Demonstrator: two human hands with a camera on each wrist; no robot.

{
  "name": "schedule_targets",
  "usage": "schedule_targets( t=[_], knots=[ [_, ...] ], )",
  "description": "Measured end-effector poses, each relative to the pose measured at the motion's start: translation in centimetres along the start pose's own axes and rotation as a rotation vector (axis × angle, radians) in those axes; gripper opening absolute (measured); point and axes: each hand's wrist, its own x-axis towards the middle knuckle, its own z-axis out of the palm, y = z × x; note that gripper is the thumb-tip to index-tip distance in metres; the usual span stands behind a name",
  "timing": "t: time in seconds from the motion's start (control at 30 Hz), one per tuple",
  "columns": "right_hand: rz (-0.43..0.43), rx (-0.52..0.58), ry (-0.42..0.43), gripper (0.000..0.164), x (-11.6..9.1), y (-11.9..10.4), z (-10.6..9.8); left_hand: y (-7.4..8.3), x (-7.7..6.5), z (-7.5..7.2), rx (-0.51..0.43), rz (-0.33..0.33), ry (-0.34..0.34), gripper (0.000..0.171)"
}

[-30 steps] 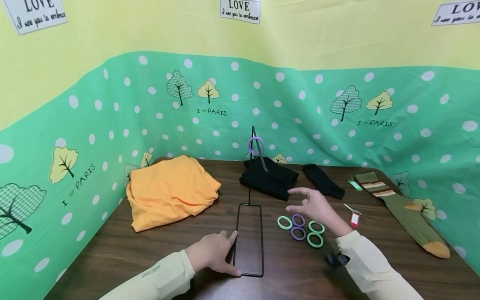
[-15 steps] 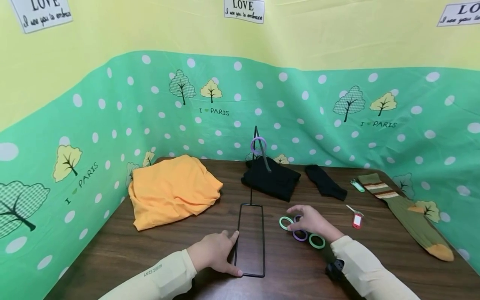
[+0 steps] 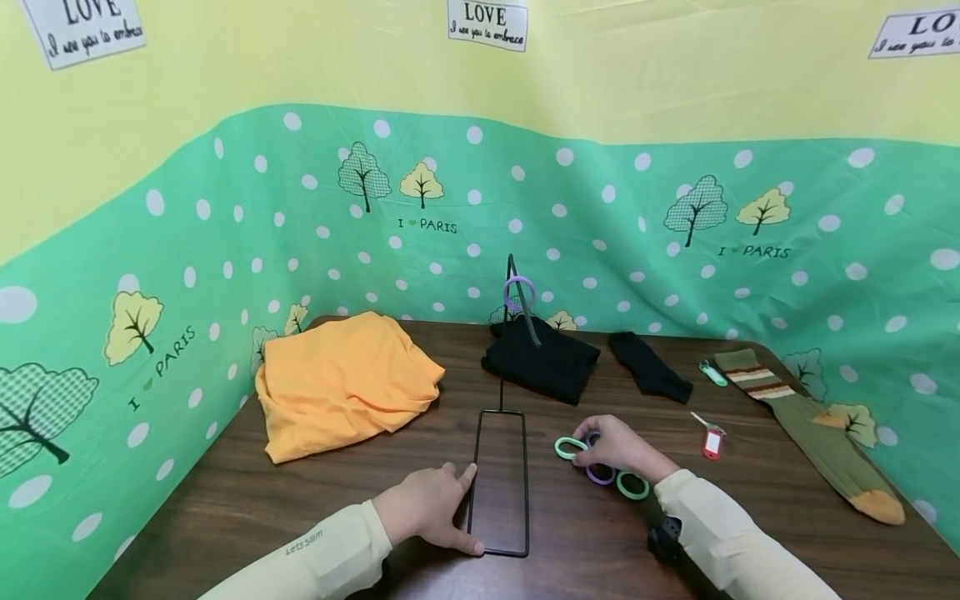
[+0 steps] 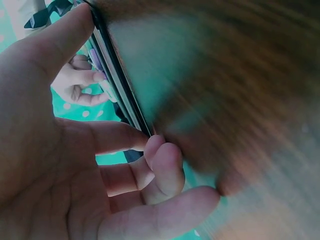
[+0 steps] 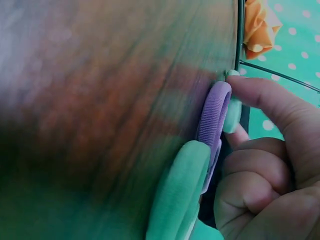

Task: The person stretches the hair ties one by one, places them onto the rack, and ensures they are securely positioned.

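Note:
On the table, a black wire stand has a flat rectangular base and an upright with a sloping arm. A purple hair tie hangs on that arm. My left hand presses the base's left side, thumb at the near corner and fingertips along the bar. Right of the base, my right hand pinches a light green hair tie between thumb and index finger, its other fingers curled in the right wrist view. Beneath and beside that hand lie purple hair ties and green hair ties, partly hidden.
An orange cloth lies back left. Behind the stand are a folded black cloth and a black sock. Farther right are a green-tagged key, a red-tagged key and a long olive sock. A patterned curtain surrounds the table.
My right hand has come down and toward me from above the hair ties, and its thumb and index finger have closed on the light green one. My left hand stays on the base.

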Motion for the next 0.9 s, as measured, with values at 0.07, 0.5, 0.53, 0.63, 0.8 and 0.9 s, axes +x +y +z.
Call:
schedule_targets(
  t=[0.07,0.5,0.53,0.63,0.8,0.9],
  knots=[
    [-0.021,0.006,0.005,0.027,0.0,-0.1,0.0,0.0,0.0,0.0,-0.002,0.001,0.0,0.104],
    [-0.219,0.022,0.103,0.029,-5.3,-6.4,-0.9,0.0,0.0,-0.1,0.01,0.005,0.0,0.104],
    [-0.249,0.011,0.127,0.029,-5.9,-7.1,-1.0,0.0,-0.1,-0.2,0.012,0.005,0.002,0.104],
    [-0.385,-0.019,0.22,0.032,-7.7,-9.0,-1.6,0.0,-0.1,-0.2,0.012,0.004,0.005,0.104],
    [-0.757,-0.071,0.473,0.029,-9.8,-12.0,-2.5,0.1,-0.2,-0.2,0.006,0.002,0.0,0.105],
    [-0.985,-0.091,0.643,0.025,-10.4,-13.8,-3.1,0.0,-0.1,-0.3,0.003,0.005,-0.005,0.104]
  ],
)
